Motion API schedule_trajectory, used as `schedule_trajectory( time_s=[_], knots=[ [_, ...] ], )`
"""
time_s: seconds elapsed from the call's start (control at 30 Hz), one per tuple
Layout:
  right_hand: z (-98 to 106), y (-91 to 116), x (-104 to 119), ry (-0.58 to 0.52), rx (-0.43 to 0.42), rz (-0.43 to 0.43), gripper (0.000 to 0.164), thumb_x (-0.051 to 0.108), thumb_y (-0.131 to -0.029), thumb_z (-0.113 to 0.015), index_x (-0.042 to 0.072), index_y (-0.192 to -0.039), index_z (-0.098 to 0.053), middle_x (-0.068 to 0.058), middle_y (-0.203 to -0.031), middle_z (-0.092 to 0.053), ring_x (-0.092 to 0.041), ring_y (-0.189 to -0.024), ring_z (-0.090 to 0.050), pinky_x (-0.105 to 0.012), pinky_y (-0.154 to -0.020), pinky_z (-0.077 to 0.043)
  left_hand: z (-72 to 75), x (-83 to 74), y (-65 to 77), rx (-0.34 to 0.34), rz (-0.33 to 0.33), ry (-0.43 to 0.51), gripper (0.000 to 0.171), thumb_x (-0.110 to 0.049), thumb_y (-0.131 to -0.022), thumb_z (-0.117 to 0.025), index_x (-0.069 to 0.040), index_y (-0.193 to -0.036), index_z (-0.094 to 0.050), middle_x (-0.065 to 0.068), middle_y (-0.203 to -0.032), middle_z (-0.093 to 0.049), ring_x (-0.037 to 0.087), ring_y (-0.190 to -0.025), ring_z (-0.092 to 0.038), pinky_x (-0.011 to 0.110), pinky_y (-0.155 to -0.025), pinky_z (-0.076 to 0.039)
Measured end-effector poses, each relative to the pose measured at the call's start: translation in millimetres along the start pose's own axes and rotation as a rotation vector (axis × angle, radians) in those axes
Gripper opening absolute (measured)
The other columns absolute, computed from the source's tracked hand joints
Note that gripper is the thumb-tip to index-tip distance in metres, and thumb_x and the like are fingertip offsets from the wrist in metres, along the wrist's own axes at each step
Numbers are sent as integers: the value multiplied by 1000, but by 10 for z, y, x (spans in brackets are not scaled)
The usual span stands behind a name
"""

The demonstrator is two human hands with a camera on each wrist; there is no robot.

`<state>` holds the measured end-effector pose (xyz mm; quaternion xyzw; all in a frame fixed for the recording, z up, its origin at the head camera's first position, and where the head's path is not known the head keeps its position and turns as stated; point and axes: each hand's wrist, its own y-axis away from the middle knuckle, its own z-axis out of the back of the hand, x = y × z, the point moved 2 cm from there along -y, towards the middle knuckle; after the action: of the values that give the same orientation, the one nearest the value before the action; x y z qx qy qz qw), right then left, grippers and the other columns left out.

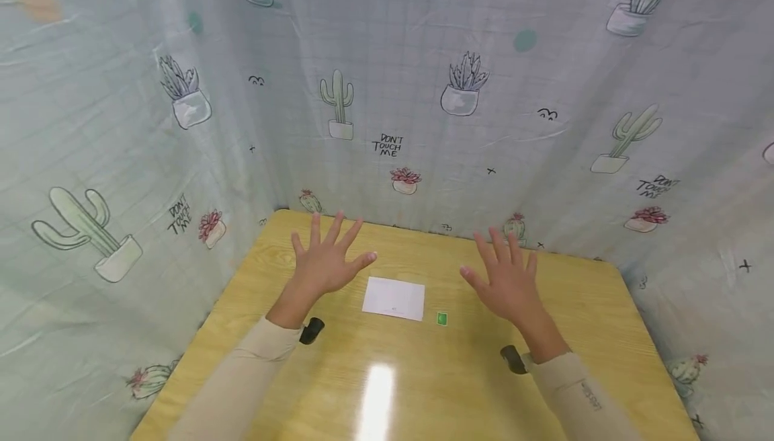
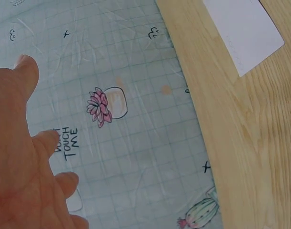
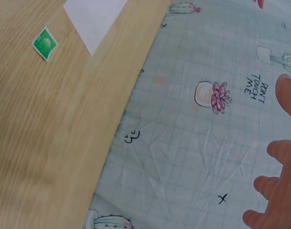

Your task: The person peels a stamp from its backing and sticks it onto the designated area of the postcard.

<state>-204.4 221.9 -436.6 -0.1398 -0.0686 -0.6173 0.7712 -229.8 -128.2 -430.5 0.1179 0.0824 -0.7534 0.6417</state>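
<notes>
A white envelope (image 1: 394, 298), or a card like one, lies flat on the wooden table with faint small print near its lower edge. Just right of it is a small green stamp (image 1: 442, 318) with a white border. My left hand (image 1: 323, 263) is held above the table, left of the envelope, fingers spread and holding nothing. Over the right side, my right hand (image 1: 508, 283) is likewise spread and bare, nearest to the stamp. The right wrist view shows the stamp (image 3: 45, 44) beside a corner of the envelope (image 3: 94, 21).
The yellow wooden table (image 1: 435, 387) reflects a bright strip of light near the front. A grey-green curtain (image 1: 399, 44) printed with cacti hangs around its back and sides. Each wrist carries a black strap piece (image 1: 312, 331) at the beige cuff.
</notes>
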Motion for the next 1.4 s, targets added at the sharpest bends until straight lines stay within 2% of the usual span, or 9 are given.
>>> schedule_trajectory(
  time_s=[0.23, 0.43, 0.63, 0.93, 1.17, 1.4],
  knots=[
    [-100, 13, 17, 12, 1, 4, 80, 58, -105, -51, 20, -168, -20, -17, -176, -9, -50, -161, -2, -86, -116, -3, -65, 9, -6, -14, 6, -10, 86, -84, -95, -35, -43, -167, -10, 2, -179, 0, 45, -162, 16, 84, -117, 5],
    [-178, 14, 25, 11, -2, -2, 80, 59, -105, -50, 22, -168, -18, -15, -177, -7, -48, -161, -1, -85, -117, -1, -115, 32, -9, -23, -9, 14, 88, -84, -95, -36, -39, -168, -14, 3, -179, 0, 46, -162, 16, 85, -116, 7],
    [-220, 25, 60, 11, 0, 0, 81, 59, -104, -51, 20, -168, -20, -15, -177, -7, -48, -162, 0, -85, -117, 1, -195, 68, 12, -23, -14, 27, 88, -84, -95, -38, -39, -167, -15, 3, -179, -2, 45, -162, 16, 85, -116, 8],
    [-251, 61, 83, 15, 11, -6, 82, 59, -104, -51, 20, -168, -20, -14, -177, -6, -48, -162, 0, -84, -118, 3, -251, 69, 18, -10, -16, 18, 87, -83, -95, -40, -41, -167, -14, 1, -179, 3, 45, -162, 15, 84, -117, 9],
    [-312, 88, 73, 21, 22, -4, 81, 59, -104, -52, 20, -168, -21, -15, -177, -6, -47, -162, 1, -85, -117, 1, -290, 62, 43, -10, -22, 16, 87, -82, -95, -41, -38, -167, -18, 3, -179, 0, 47, -162, 11, 85, -116, 8],
    [-330, 112, 63, 29, 18, -5, 82, 59, -103, -52, 21, -168, -22, -14, -177, -7, -46, -162, -2, -85, -117, -2, -326, 49, 24, -7, -31, 9, 87, -83, -95, -40, -41, -167, -15, 2, -179, 2, 45, -162, 14, 84, -117, 7]
  ],
)
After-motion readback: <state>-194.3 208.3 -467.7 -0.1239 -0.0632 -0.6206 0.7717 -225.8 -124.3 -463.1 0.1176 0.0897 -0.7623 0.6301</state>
